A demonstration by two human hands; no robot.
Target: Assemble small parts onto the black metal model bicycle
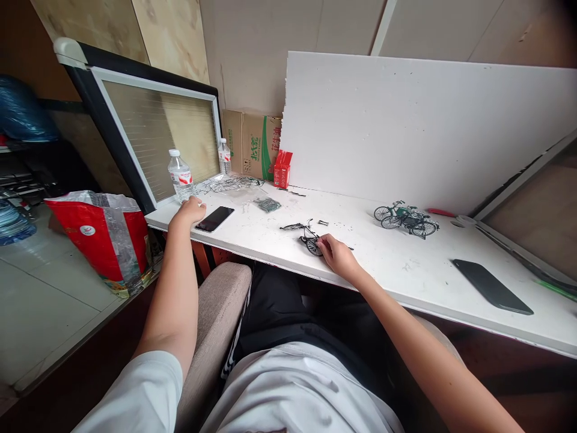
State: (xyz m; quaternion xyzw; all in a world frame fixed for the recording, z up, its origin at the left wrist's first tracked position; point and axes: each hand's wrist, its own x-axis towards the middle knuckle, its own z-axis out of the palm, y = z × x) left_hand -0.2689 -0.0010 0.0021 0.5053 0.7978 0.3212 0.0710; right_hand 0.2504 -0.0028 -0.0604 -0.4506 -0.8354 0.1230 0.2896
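My right hand point(337, 256) is closed on a small black model bicycle point(312, 243), with thumb and fingers pinched at its wheel near the desk's front edge. The bicycle's front part lies toward the left on the white desk. Just behind it is a small loose black part point(323, 222), with tiny dark bits scattered to the right. Over at the left end of the desk, my left hand point(192, 211) rests between a water bottle point(181, 178) and a black phone point(215, 219). Its fingers are mostly hidden behind the back of the hand.
Model bicycles point(406, 219) stand at the right, behind a dark flat slab point(492, 286). A bag of small parts point(267, 205) and a heap of thin pieces point(234, 183) lie at the back left. A red box point(282, 169) stands before a carton point(252, 141).
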